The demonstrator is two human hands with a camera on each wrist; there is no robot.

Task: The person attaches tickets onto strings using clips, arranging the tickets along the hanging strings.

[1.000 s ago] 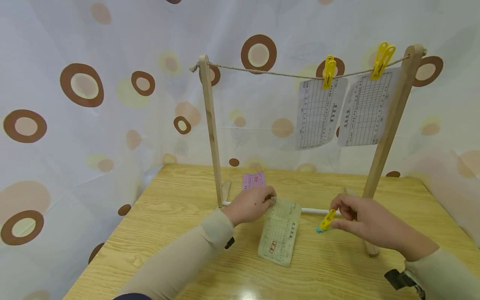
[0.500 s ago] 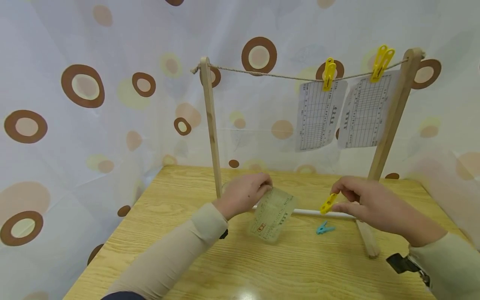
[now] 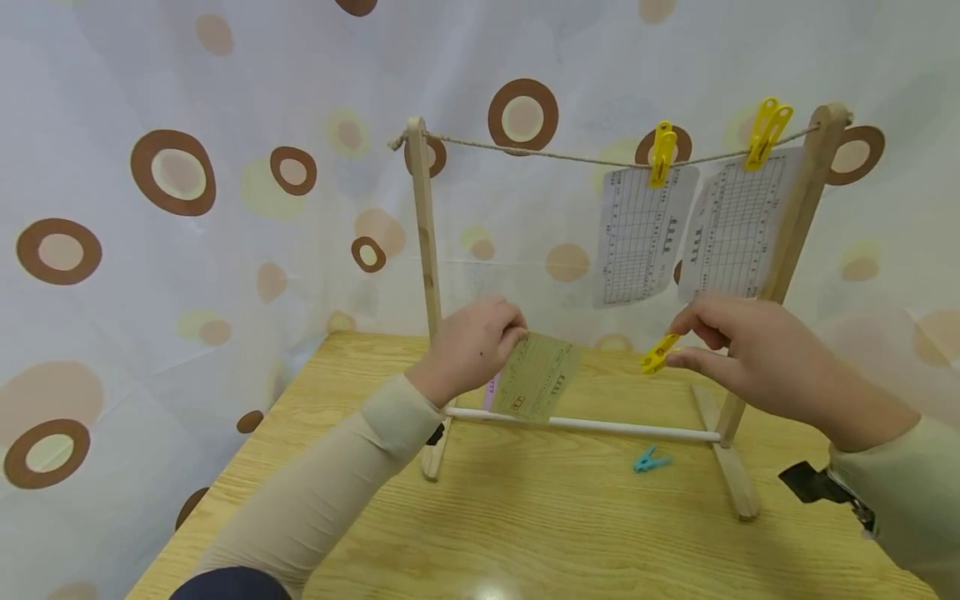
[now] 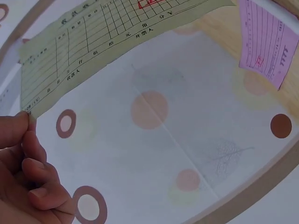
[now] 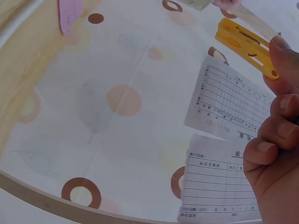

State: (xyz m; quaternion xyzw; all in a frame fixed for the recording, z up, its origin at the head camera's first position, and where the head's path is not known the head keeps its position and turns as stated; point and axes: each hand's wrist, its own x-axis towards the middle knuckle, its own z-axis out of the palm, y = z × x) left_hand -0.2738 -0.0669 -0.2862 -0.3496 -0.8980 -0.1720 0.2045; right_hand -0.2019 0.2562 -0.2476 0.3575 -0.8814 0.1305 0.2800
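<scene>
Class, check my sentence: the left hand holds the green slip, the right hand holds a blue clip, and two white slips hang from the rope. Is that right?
Not quite: the colour of the clip is wrong. The right hand holds a yellow clip; the blue clip lies on the table, as the head view shows. The rest stands.

Surface [image 3: 570, 525]: light wood grain, bright reflection [image 3: 491, 590] near the front.
Wooden stand [image 3: 801, 221]: two feet [image 3: 737, 483] resting, left and right.
Blue clip [image 3: 645, 461]: lies left of the stand's right foot.
Pink slip [image 4: 266, 44]: lies by the back edge, mostly hidden in the head view.
</scene>
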